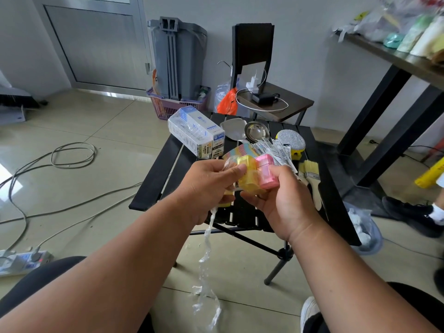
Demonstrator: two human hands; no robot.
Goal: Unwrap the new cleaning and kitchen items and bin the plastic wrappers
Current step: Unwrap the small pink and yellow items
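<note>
Above the small black slatted table point(153, 186), my right hand point(281, 200) grips a pack of small plastic containers, one yellow point(249, 175) and one pink point(265, 173). My left hand point(206, 188) pinches the clear plastic wrapper point(206, 258) at the yellow container's side. A long twisted strip of that wrapper hangs down from my left hand toward the floor. On the table lie a wrapped white box pack point(194, 134), a steel ladle point(255, 132), a silver-and-yellow scrubber point(290, 140), two brushes point(312, 174) and wrapped small items point(281, 152).
A small bin lined with a bag holding crumpled wrappers point(365, 227) stands at the table's right. A chair with a charger point(269, 97) stands behind, a grey bin in a purple basket point(177, 68) at the wall. Cables point(72, 155) and a power strip point(21, 260) lie on the floor left. Another person's shoe point(413, 212) is at right.
</note>
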